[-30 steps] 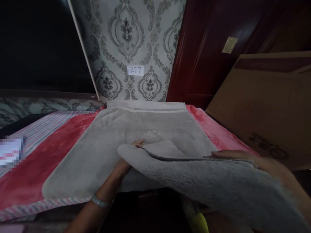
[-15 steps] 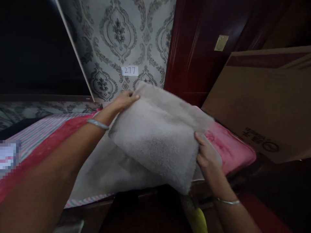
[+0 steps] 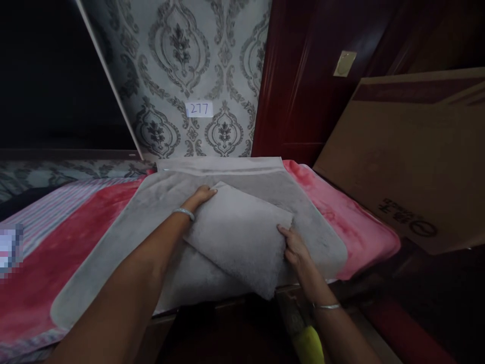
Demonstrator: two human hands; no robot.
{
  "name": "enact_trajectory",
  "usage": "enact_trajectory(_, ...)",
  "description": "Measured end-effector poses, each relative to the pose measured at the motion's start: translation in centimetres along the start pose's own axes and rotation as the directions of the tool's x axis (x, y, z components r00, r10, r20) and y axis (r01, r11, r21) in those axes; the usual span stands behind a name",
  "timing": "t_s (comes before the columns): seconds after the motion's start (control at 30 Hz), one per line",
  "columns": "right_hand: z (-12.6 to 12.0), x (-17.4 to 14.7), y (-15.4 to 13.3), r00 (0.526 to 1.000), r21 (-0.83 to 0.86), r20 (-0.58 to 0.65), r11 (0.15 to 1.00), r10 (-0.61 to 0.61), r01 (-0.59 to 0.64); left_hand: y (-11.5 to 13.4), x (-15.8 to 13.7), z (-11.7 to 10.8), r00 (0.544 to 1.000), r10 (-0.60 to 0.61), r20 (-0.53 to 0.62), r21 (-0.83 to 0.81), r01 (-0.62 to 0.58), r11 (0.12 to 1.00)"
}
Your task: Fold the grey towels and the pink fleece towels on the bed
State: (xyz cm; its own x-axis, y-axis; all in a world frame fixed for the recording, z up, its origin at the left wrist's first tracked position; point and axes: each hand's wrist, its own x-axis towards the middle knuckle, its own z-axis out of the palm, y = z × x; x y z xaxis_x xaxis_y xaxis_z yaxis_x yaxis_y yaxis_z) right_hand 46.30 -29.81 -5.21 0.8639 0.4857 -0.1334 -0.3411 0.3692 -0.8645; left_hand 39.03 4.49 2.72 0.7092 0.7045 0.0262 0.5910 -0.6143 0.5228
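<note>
the pad (image 3: pixel 242 222), pale grey and roughly square, is over the middle of the mat (image 3: pixel 129 232), turned askew to it, with its lowest corner reaching the mat's near edge. whether it lies flat on the mat or is held a little above it, i cannot tell.

the left hand (image 3: pixel 203 194) pinches the pad's far left corner, thumb on top, over the far half of the mat; the fingers underneath are mostly hidden. the right hand (image 3: pixel 296 247) pinches the pad's right edge, over the right part of the mat, one fingertip laid on the upper face; how firmly it presses cannot be told.

the pad looks light, with a fuzzy nap, soft on the surface yet firm enough to hold its shape between two grips. it should bend rather than break, and the nap ought to give fingers good purchase. opposite edges or corners seem the best places to take hold; from one corner alone it would probably droop.

red cloth (image 3: pixel 64 247) shows left of the mat and a pink blanket (image 3: pixel 356 242) right of it. a carton (image 3: pixel 417 162) stands beyond the blanket, farther right of the mat.
</note>
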Motion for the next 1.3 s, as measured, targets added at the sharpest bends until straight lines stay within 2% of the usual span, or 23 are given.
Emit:
enact_trajectory(0.1, 0.7, -0.4, -0.3, 0.996, 0.024, -0.077, 0.999, -0.041, 0.043, 0.5, 0.0, -0.9, 0.998, 0.069, -0.004, 0.030, -0.069, 0.997)
enact_trajectory(0.23, 1.3, -0.1, -1.1, 0.976, 0.012, -0.129, 0.984, -0.176, 0.179, 2.2, 1.4, -2.9, 0.986, 0.165, -0.028, 0.066, -0.163, 0.984)
enact_trajectory(0.33, 0.9, 0.7, -0.7, 0.975, -0.018, -0.162, 0.988, -0.155, 0.155, 3.7, 2.9, -3.5, 0.978, 0.199, -0.064, 0.123, -0.190, 0.974)
enact_trajectory(0.43, -0.1, 1.4, 0.5, 0.985, -0.045, -0.148, 0.995, -0.091, 0.085, 4.2, 2.9, -1.6, 0.964, 0.263, -0.031, 0.182, -0.253, 0.950)
enact_trajectory(0.53, -0.9, 1.8, 1.4, 0.987, -0.056, -0.116, 0.993, -0.112, 0.106, 3.1, 1.5, 1.8, 0.930, 0.357, 0.089, 0.216, -0.368, 0.904)
enact_trajectory(0.6, -1.1, 1.9, 1.6, 0.987, -0.045, -0.112, 0.993, -0.112, 0.107, 2.1, 0.7, 3.5, 0.913, 0.374, 0.164, 0.230, -0.404, 0.885)
enact_trajectory(0.73, -1.4, 1.9, 1.3, 0.987, -0.076, -0.121, 0.992, -0.107, 0.098, 1.0, 0.5, 4.6, 0.906, 0.358, 0.226, 0.265, -0.411, 0.872)
enact_trajectory(0.8, -1.7, 1.6, 0.6, 0.965, -0.179, -0.183, 0.972, -0.186, 0.153, 1.0, 0.7, 4.4, 0.906, 0.354, 0.234, 0.281, -0.411, 0.867)
enact_trajectory(0.87, -1.7, 1.0, -0.3, 0.894, -0.396, -0.228, 0.875, -0.386, 0.277, 1.1, 0.8, 4.2, 0.905, 0.354, 0.235, 0.295, -0.413, 0.862)
enact_trajectory(0.9, -1.4, 0.6, -0.8, 0.842, -0.532, -0.195, 0.775, -0.504, 0.341, 1.2, 0.8, 4.1, 0.905, 0.355, 0.235, 0.300, -0.415, 0.859)
enact_trajectory(0.97, -0.1, 0.1, -1.9, 0.760, -0.749, 0.007, 0.501, -0.649, 0.434, 1.6, 0.6, 3.9, 0.903, 0.361, 0.231, 0.312, -0.420, 0.852)
enact_trajectory(1.0, 1.0, 0.0, -2.3, 0.750, -0.808, 0.129, 0.370, -0.649, 0.459, 1.9, 0.4, 3.7, 0.904, 0.363, 0.227, 0.321, -0.421, 0.848)
enact_trajectory(1.07, 3.3, 0.2, -2.8, 0.779, -0.868, 0.307, 0.174, -0.547, 0.465, 2.7, -0.1, 3.4, 0.904, 0.370, 0.215, 0.340, -0.424, 0.839)
enact_trajectory(1.13, 5.3, 0.6, -2.7, 0.830, -0.910, 0.372, 0.014, -0.417, 0.415, 3.6, -1.1, 3.5, 0.881, 0.429, 0.200, 0.348, -0.473, 0.809)
enact_trajectory(1.17, 6.0, 0.9, -2.4, 0.855, -0.923, 0.377, -0.064, -0.356, 0.380, 4.0, -1.7, 3.7, 0.850, 0.483, 0.209, 0.344, -0.526, 0.778)
enact_trajectory(1.23, 6.7, 1.4, -1.5, 0.902, -0.926, 0.363, -0.198, -0.233, 0.321, 4.5, -3.1, 4.6, 0.760, 0.599, 0.252, 0.323, -0.649, 0.689)
enact_trajectory(1.3, 6.5, 1.7, -0.6, 0.929, -0.912, 0.347, -0.278, -0.125, 0.303, 4.6, -4.5, 5.7, 0.690, 0.657, 0.304, 0.303, -0.724, 0.620)
